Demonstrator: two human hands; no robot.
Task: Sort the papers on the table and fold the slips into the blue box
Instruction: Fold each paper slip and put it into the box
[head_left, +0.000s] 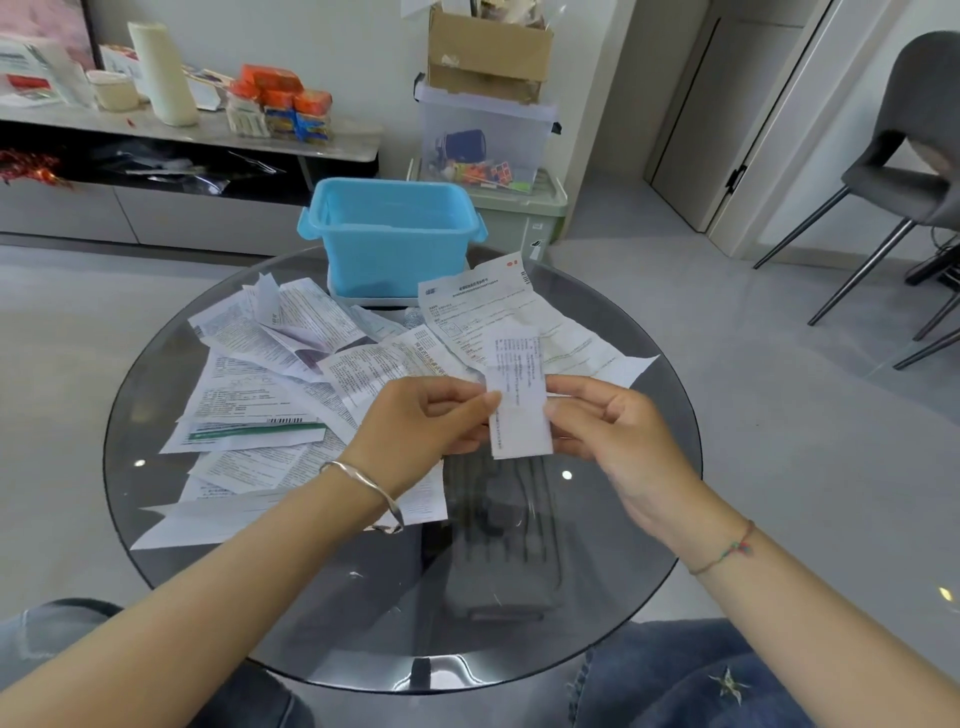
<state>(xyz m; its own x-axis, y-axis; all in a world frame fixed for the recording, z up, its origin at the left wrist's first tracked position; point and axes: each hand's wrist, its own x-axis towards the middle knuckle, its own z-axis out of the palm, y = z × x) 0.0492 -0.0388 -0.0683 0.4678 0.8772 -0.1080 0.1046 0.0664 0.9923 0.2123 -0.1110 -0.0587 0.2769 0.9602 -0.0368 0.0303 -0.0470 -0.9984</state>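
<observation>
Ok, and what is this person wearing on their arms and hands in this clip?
Both forearms are bare, with no sleeves or gloves in view. The left hand has a silver open bangle at its wrist. The right hand has a thin string bracelet at its wrist, reddish with small green and blue bits. No rings show on the fingers.

A: Upper left of frame?
B: Long shelf (358, 143). Cream cylinder (161, 73) upright on it, orange packets (280, 98) stacked to its right.
A: Upper centre?
B: Cardboard box (488, 52) atop clear bin (485, 119), which sits atop green bin (524, 221).
A: Right edge?
B: Grey chair (924, 93); door (727, 104) left of it.
</observation>
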